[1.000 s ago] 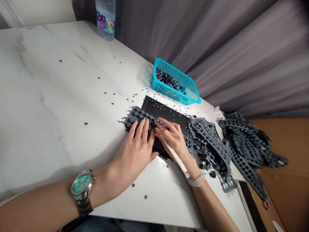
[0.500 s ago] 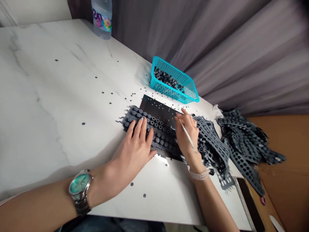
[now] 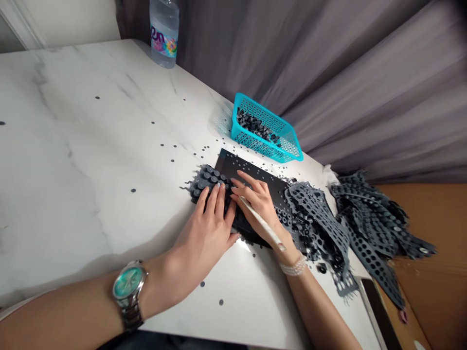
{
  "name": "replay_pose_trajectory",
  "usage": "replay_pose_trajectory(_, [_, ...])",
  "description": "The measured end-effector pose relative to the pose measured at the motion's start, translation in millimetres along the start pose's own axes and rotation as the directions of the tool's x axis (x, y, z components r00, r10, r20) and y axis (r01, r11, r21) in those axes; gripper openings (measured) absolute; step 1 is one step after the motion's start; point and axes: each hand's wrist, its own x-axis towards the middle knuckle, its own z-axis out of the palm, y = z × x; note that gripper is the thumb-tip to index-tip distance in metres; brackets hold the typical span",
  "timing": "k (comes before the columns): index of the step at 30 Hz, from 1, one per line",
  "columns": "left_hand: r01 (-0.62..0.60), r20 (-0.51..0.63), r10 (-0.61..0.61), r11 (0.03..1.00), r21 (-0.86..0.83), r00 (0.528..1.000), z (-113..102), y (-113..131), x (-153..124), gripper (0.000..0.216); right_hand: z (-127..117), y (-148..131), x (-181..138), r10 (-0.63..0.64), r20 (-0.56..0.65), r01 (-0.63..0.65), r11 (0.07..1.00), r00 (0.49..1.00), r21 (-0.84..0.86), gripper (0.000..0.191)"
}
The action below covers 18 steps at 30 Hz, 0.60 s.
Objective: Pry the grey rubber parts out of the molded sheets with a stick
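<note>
A grey rubber sheet studded with round buttons (image 3: 206,178) lies over the near left end of a black mat (image 3: 251,170) on the white marble table (image 3: 91,146). My left hand (image 3: 206,228), with a teal-faced watch on its wrist, lies flat on the sheet with its fingers stretched out. My right hand (image 3: 259,201) rests beside it on the sheet, fingers closed round a thin white stick (image 3: 260,222) that runs back along the hand toward the wrist. The stick's tip is hidden under the fingers.
A turquoise basket (image 3: 288,146) with dark rubber pieces stands behind the mat. Punched-out grey sheets (image 3: 365,223) pile up at the right. Small dark discs (image 3: 133,190) dot the table. A water bottle (image 3: 164,31) stands at the far edge; a grey curtain hangs behind.
My right hand, which had lifted toward the mat's right side with the stick, has come back left and down beside my left hand on the button sheet. My left hand stayed put.
</note>
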Motion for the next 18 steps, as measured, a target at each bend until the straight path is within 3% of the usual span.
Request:
replay_pose_trajectory(4, [0.001, -0.002, -0.001, 1.0, -0.01, 1.0, -0.4, 0.0, -0.2, 0.068, -3.6, 0.6, 4.1, -0.034, 0.036, 0.034, 0.999, 0.999, -0.013, 0.016])
replay_pose_trajectory(12, [-0.002, 0.036, 0.003, 1.0, -0.021, 0.999, -2.0, 1.1, 0.1, 0.067, -3.6, 3.3, 4.0, -0.034, -0.033, 0.034, 0.999, 0.999, 0.0, 0.01])
replay_pose_trajectory(18, [-0.002, 0.011, 0.002, 1.0, -0.01, 1.0, 1.0, 0.9, -1.7, 0.069, -0.5, 4.0, 5.9, -0.076, 0.021, 0.077, 0.997, 0.997, -0.03, 0.014])
